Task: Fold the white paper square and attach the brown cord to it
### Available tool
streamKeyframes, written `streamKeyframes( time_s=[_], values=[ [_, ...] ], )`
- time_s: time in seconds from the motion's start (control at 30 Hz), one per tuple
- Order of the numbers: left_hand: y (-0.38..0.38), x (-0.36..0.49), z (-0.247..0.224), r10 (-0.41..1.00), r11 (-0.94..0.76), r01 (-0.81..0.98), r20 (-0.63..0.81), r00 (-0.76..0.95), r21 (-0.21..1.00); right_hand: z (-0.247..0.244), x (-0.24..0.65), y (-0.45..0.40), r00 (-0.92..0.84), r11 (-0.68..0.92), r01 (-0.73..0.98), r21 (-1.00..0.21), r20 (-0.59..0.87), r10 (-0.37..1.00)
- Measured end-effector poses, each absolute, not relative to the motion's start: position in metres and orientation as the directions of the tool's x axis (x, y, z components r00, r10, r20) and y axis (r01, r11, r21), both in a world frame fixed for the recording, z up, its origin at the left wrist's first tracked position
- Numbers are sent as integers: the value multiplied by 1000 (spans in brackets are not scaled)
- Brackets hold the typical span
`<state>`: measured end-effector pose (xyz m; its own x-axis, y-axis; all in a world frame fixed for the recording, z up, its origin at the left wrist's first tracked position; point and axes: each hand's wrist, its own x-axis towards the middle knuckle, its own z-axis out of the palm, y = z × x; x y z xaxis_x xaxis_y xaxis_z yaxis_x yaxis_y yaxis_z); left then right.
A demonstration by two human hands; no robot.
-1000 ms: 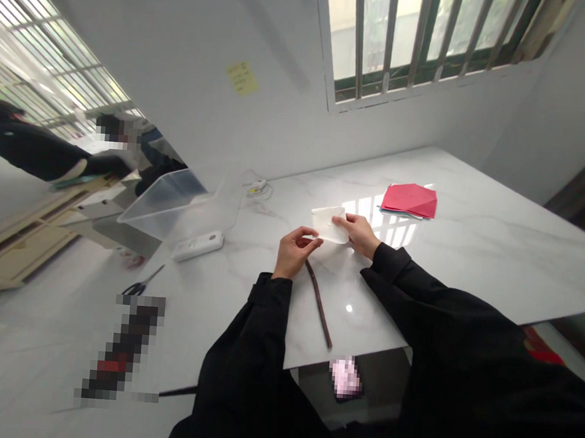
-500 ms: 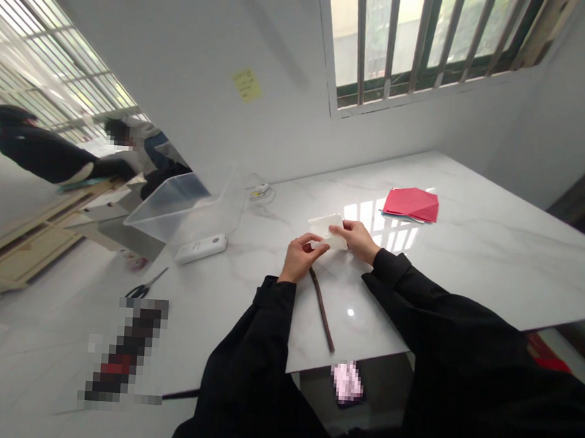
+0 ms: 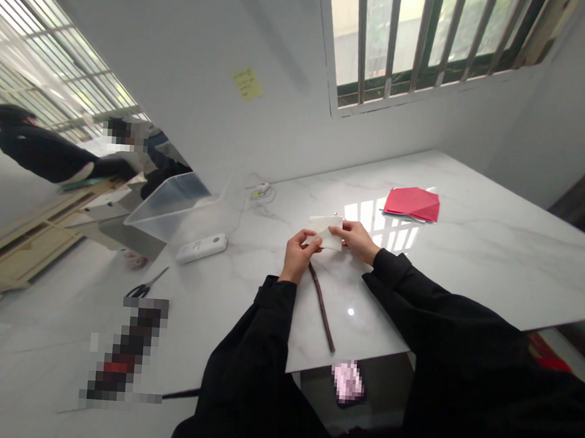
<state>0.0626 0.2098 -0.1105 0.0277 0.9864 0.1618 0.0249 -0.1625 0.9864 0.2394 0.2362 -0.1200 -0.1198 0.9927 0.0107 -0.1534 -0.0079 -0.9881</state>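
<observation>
A small cream-white sheet (image 3: pixel 332 240), which looks like folded paper, is held up over the marble-patterned table (image 3: pixel 470 258). My left hand (image 3: pixel 298 255) pinches its left edge between thumb and fingers. On the other side, my right hand (image 3: pixel 358 240) grips the right edge, thumb on top. A thin brown stick (image 3: pixel 321 309) lies on the table just below my left hand, pointing toward the front edge. Its far end is partly hidden by that hand.
Red paper sheets (image 3: pixel 412 204) are stacked at the right. To the left are a clear plastic bin (image 3: pixel 173 201), a white power strip-like box (image 3: pixel 203 248), scissors (image 3: pixel 145 285) and a blurred-out dark object (image 3: pixel 125 351). Two people (image 3: pixel 42 145) are beyond the bin.
My left thumb and fingers have moved up and onto the white sheet, which has tilted and changed shape slightly. My right hand stays nearly where it was.
</observation>
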Motion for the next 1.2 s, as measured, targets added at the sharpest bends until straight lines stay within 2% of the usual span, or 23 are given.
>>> streamKeyframes(
  time_s=[0.3, 0.6, 0.87, 1.2],
  values=[
    [208, 62, -109, 984, -179, -12, 179, 18, 984, -119, 237, 235, -163, -33, -184, -982, -3, 987],
    [213, 61, -114, 995, -96, -42, 96, -6, 995, -120, 238, 233, -203, -39, -155, -987, -6, 979],
    [212, 60, -115, 994, -102, -57, 104, 23, 993, -113, 240, 229, -244, -75, -148, -986, -38, 969],
    [215, 60, -116, 998, -52, -155, 44, -55, 987, -107, 251, 228, -396, 31, 137, -990, -26, 918]
  ],
)
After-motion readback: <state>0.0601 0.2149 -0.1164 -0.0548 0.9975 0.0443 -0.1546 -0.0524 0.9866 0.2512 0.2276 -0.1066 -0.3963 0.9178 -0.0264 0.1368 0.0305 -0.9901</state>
